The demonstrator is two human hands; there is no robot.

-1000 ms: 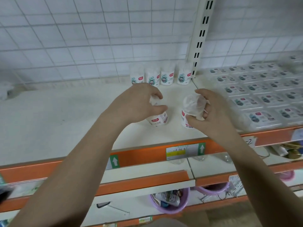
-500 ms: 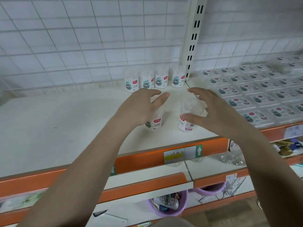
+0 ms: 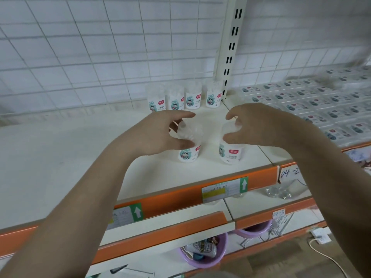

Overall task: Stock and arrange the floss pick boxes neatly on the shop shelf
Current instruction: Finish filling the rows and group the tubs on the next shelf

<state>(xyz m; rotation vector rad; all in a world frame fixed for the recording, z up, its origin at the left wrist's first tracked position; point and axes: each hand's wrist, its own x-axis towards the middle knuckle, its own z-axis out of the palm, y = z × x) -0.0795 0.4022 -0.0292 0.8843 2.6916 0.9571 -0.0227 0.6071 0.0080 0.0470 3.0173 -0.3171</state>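
Two round floss pick tubs with clear lids stand side by side near the front of the white shelf point(image 3: 60, 157). My left hand point(image 3: 156, 135) curls round the top of the left tub point(image 3: 188, 155), thumb at the front and fingers over the far side. My right hand point(image 3: 261, 127) curls round the lid of the right tub point(image 3: 230, 153) in the same way. Both tubs stand upright on the shelf. A row of several matching tubs point(image 3: 184, 99) lines the back against the wire grid.
A slotted upright post point(image 3: 230, 47) divides the shelf bays. Flat packs point(image 3: 321, 105) cover the right bay in rows. An orange price rail point(image 3: 180, 199) runs along the shelf's front edge. Lower shelves hold purple basins point(image 3: 202, 257) and small glass items point(image 3: 279, 192).
Half a second ago both hands were spread above the tubs; now their fingers have curled round the lids again. The tubs stand where they were.
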